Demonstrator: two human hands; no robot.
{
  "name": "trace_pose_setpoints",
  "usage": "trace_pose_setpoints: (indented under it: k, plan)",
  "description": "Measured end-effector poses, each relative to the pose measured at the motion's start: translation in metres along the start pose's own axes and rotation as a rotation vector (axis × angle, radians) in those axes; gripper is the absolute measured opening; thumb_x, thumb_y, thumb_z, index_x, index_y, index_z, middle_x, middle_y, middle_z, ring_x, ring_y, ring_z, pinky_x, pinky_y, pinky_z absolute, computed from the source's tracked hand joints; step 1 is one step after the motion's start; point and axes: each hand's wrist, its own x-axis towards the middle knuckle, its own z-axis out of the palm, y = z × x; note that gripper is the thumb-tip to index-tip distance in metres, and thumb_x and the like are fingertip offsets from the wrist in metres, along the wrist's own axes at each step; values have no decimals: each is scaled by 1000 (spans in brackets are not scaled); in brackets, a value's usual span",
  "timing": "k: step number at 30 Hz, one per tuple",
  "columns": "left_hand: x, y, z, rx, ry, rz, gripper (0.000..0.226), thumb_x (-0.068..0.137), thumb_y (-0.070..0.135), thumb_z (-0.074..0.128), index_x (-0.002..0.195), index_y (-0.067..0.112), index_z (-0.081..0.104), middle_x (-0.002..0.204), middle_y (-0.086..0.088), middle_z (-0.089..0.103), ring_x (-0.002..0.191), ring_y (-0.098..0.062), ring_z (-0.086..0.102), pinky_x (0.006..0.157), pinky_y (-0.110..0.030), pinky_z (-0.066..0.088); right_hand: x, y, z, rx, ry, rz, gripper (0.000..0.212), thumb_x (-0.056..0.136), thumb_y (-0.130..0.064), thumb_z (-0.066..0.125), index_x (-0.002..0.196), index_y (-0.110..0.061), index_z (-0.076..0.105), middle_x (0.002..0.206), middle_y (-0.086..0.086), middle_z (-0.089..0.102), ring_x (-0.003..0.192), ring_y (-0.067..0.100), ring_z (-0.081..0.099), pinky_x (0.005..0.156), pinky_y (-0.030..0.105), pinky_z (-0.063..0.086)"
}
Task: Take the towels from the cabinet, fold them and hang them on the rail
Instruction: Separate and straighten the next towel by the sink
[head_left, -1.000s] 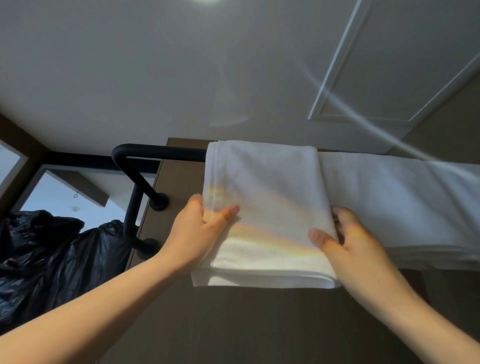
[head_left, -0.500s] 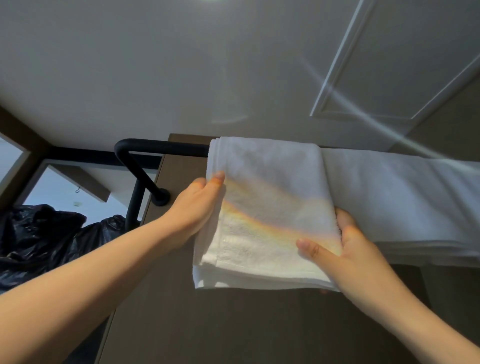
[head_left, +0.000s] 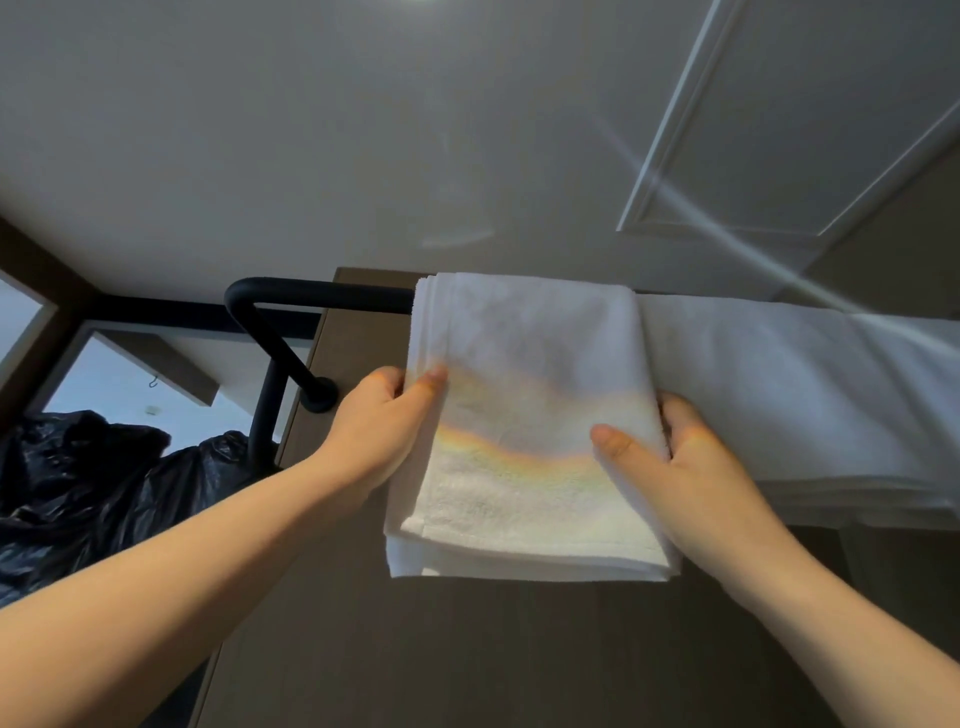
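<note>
Two towels hang on the black rail (head_left: 322, 289): the small towel (head_left: 530, 364) near its left end, its sides pinched by the left hand (head_left: 382, 431) and right hand (head_left: 691, 467), just beside the big towel (head_left: 805, 395).

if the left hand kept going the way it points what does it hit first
The folded white towel: the left hand pinches its left edge, aimed up-right into the cloth. What lies behind is hidden.
</note>
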Motion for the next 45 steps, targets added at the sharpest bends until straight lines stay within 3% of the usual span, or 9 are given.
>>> trace_pose_setpoints:
  k: [4, 8, 13, 17, 21, 32, 35, 40, 45]
  plan:
    - [22, 20, -3, -68, 89, 54, 36, 96, 44, 52, 97, 10, 63, 92, -9, 66, 80, -24, 62, 71, -38, 51, 31, -17, 3, 110, 65, 75, 26, 93, -32, 60, 115, -19, 58, 104, 5, 69, 93, 27, 67, 87, 50, 55]
    - [42, 33, -7, -84, 209, 128, 17, 92, 35, 63, 85, 20, 61, 78, 4, 64, 73, -13, 60, 66, -20, 48, 68, -33, -2, 51, 172, 30, 21, 93, -25, 61, 82, -8, 66, 78, 13, 69, 68, 25, 65, 72, 40, 54]
    - [66, 46, -1, -95, 278, 126, 17, 92, 33, 63, 84, 18, 61, 92, -6, 59, 85, -25, 55, 79, -32, 46, 100, -38, -9, -223, 266, -73, 37, 91, -26, 63, 64, -2, 55, 66, 19, 57, 64, 31, 53, 55, 36, 38]
    - [81, 56, 4, 488, 298, 176, 44, 99, 46, 43, 116, 8, 58, 118, -15, 58, 104, -35, 57, 76, -35, 41, 113, -41, -12, -511, 271, -88, 49, 93, -32, 61, 55, -14, 35, 58, 8, 39, 64, 27, 43, 56, 36, 24]
    - [78, 47, 6, 696, 312, 199, 55, 100, 53, 29, 127, 8, 46, 130, -15, 46, 105, -37, 56, 72, -35, 35, 110, -39, -13, -730, 276, -153, 40, 94, -43, 57, 69, -14, 44, 95, 23, 62, 93, 37, 58, 68, 31, 31]
    - [44, 26, 12, -75, 142, 85, 47, 84, 58, 62, 80, 12, 66, 98, -14, 67, 80, -25, 67, 63, -27, 48, 99, -22, -12, -651, 357, -198, 45, 92, -45, 59, 65, -10, 49, 68, 5, 56, 76, 34, 55, 57, 33, 30]
    - [35, 22, 8, -255, -100, -79, 46, 78, 59, 67, 96, 16, 68, 89, -2, 71, 69, -12, 68, 56, -17, 51, 91, -22, -14, -619, 300, -180, 36, 92, -47, 56, 78, -13, 59, 80, 5, 62, 82, 32, 57, 63, 34, 37]
    - [32, 12, 0, -397, -309, -134, 62, 70, 58, 68, 112, 11, 66, 107, -8, 73, 101, -27, 69, 100, -43, 49, 44, -10, -19, -414, 82, -21, 36, 86, -49, 63, 79, -13, 66, 75, 3, 69, 73, 25, 64, 65, 34, 49]
    - [27, 4, 0, -405, -339, -74, 52, 74, 55, 69, 106, 14, 70, 99, 0, 76, 92, -15, 72, 77, -20, 53, 20, 3, -12, -204, -26, 1, 30, 89, -36, 63, 85, -6, 67, 79, 15, 70, 76, 32, 66, 70, 44, 53]
